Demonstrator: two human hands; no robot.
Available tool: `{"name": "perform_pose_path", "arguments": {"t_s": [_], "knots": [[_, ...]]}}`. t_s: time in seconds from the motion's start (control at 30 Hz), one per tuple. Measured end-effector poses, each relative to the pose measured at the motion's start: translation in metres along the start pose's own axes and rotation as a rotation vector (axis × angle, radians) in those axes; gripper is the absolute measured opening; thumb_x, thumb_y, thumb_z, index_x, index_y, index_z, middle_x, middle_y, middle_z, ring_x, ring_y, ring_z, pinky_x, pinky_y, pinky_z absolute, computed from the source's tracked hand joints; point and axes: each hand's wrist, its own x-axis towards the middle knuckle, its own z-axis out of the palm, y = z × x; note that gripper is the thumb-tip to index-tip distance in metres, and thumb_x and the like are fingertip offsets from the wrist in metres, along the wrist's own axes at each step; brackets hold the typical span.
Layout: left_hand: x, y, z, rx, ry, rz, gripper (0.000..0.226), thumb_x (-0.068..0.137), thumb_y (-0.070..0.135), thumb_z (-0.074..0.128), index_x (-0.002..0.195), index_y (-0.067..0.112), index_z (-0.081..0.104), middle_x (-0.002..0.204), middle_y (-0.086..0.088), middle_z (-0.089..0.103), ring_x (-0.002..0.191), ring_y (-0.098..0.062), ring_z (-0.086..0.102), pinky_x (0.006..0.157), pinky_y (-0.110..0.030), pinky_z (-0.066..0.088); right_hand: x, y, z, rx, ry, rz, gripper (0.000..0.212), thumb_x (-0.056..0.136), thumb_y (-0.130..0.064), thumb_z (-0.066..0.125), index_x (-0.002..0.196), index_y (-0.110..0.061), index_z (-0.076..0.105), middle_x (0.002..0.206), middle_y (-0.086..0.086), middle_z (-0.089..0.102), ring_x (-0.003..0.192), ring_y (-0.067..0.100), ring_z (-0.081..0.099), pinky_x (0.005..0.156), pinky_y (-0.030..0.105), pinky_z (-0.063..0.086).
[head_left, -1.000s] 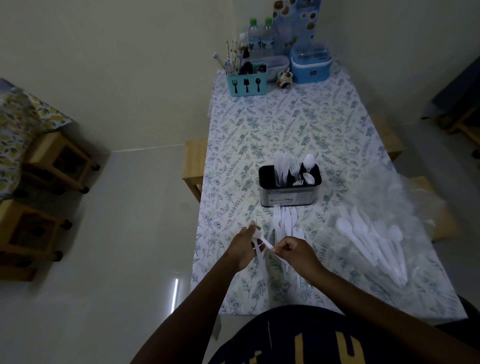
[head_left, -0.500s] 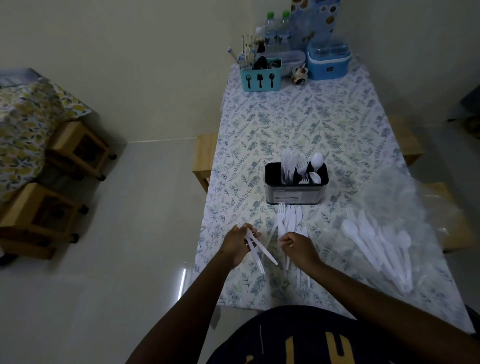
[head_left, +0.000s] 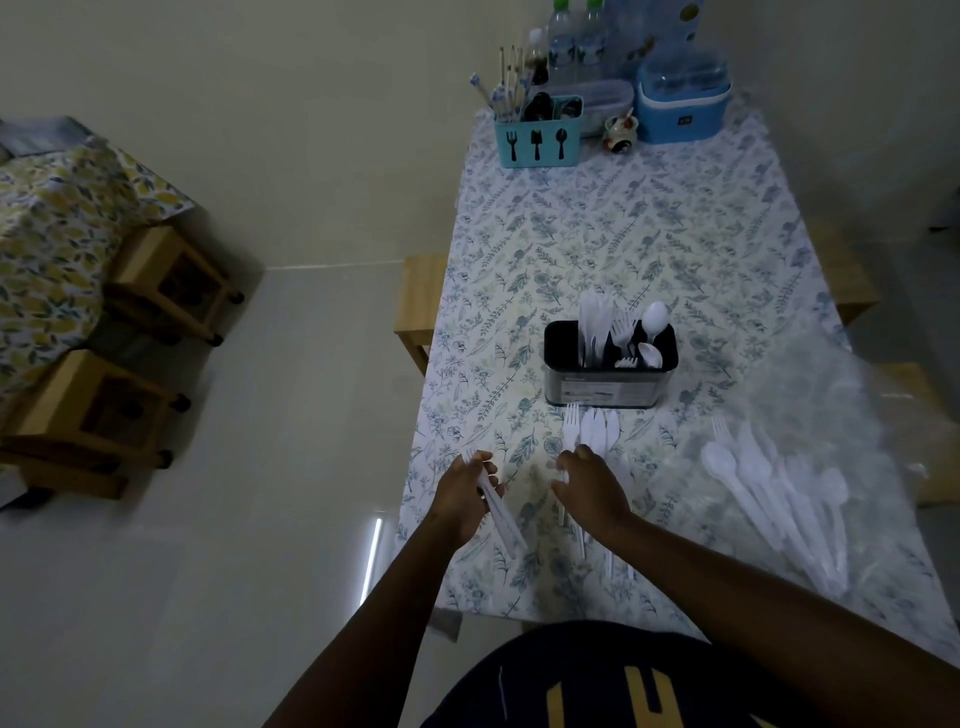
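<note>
White plastic cutlery (head_left: 501, 514) slants through the curled left hand (head_left: 462, 499), while the right hand (head_left: 589, 488) arches palm-down just beside, its grip unclear.

Cannot count the white utensils (head_left: 503, 522) in the left hand (head_left: 465, 493): blurred together, middles covered by the grip. Cannot tell whether the right hand (head_left: 589, 486) pinches anything; hides the stems of the loose pile (head_left: 592, 434) on the surface (head_left: 649, 234). Hard to sort spoons from forks through the hazy clear bag (head_left: 841, 405). Cannot read the label on the black holder (head_left: 610, 384): too small. Cannot see the bottles (head_left: 563, 47) whole: cut by the top edge.
</note>
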Motion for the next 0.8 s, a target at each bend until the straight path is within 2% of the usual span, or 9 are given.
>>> {"name": "perform_pose_path", "arguments": {"t_s": [0.1, 0.2, 0.33, 0.5, 0.57, 0.67, 0.8], "knots": [[0.001, 0.001, -0.002, -0.012, -0.012, -0.003, 0.016, 0.101, 0.014, 0.044, 0.094, 0.004, 0.054, 0.078, -0.008, 0.049, 0.068, -0.019, 0.046, 0.07, -0.032, 0.047, -0.003, 0.0, 0.001, 0.041, 0.122, 0.034, 0.016, 0.085, -0.013, 0.061, 0.1, -0.009, 0.057, 0.106, 0.01, 0.053, 0.1, 0.028, 0.055, 0.074, 0.035, 0.049], [0.005, 0.0, -0.001, 0.003, -0.011, -0.007, 0.016, 0.101, 0.014, 0.043, 0.095, 0.004, 0.055, 0.078, -0.008, 0.05, 0.067, -0.019, 0.047, 0.069, -0.032, 0.048, -0.002, 0.005, -0.005, 0.07, 0.206, 0.079, 0.017, 0.087, -0.013, 0.06, 0.1, -0.005, 0.054, 0.099, 0.01, 0.052, 0.088, 0.026, 0.054, 0.066, 0.032, 0.043], [0.01, -0.001, 0.003, 0.013, -0.02, -0.024, 0.016, 0.102, 0.014, 0.043, 0.096, 0.003, 0.055, 0.078, -0.008, 0.051, 0.067, -0.019, 0.048, 0.07, -0.032, 0.048, 0.005, 0.012, -0.011, 0.074, 0.19, 0.158, 0.01, 0.093, -0.016, 0.051, 0.089, -0.007, 0.053, 0.089, 0.009, 0.057, 0.078, 0.024, 0.056, 0.062, 0.028, 0.038], [0.012, 0.0, 0.008, 0.017, -0.04, -0.024, 0.018, 0.102, 0.013, 0.041, 0.096, 0.003, 0.054, 0.078, -0.008, 0.05, 0.068, -0.02, 0.047, 0.072, -0.033, 0.047, 0.017, 0.014, -0.014, 0.028, 0.161, 0.157, 0.017, 0.095, -0.022, 0.049, 0.083, -0.012, 0.054, 0.072, 0.007, 0.063, 0.064, 0.023, 0.059, 0.055, 0.032, 0.047], [0.012, 0.001, 0.007, 0.026, -0.038, -0.029, 0.017, 0.102, 0.013, 0.042, 0.097, 0.003, 0.054, 0.078, -0.008, 0.051, 0.068, -0.02, 0.048, 0.073, -0.033, 0.047, 0.023, 0.012, -0.015, 0.028, 0.184, 0.181, 0.02, 0.095, -0.024, 0.05, 0.08, -0.013, 0.054, 0.068, 0.005, 0.062, 0.06, 0.022, 0.057, 0.053, 0.031, 0.045], [0.012, 0.001, 0.003, 0.04, -0.039, -0.035, 0.016, 0.102, 0.014, 0.042, 0.099, 0.002, 0.054, 0.079, -0.008, 0.051, 0.068, -0.019, 0.048, 0.072, -0.032, 0.047, 0.031, 0.005, -0.017, 0.042, 0.208, 0.216, 0.026, 0.094, -0.031, 0.051, 0.075, -0.012, 0.051, 0.063, 0.003, 0.056, 0.058, 0.022, 0.054, 0.049, 0.027, 0.036], [0.013, 0.002, -0.003, 0.078, -0.031, -0.024, 0.017, 0.101, 0.015, 0.044, 0.101, 0.002, 0.054, 0.081, -0.008, 0.051, 0.07, -0.019, 0.049, 0.072, -0.032, 0.047, 0.044, -0.001, -0.018, 0.124, 0.166, 0.368, 0.032, 0.09, -0.038, 0.055, 0.071, -0.013, 0.056, 0.065, 0.002, 0.057, 0.061, 0.022, 0.057, 0.054, 0.026, 0.04]]}}
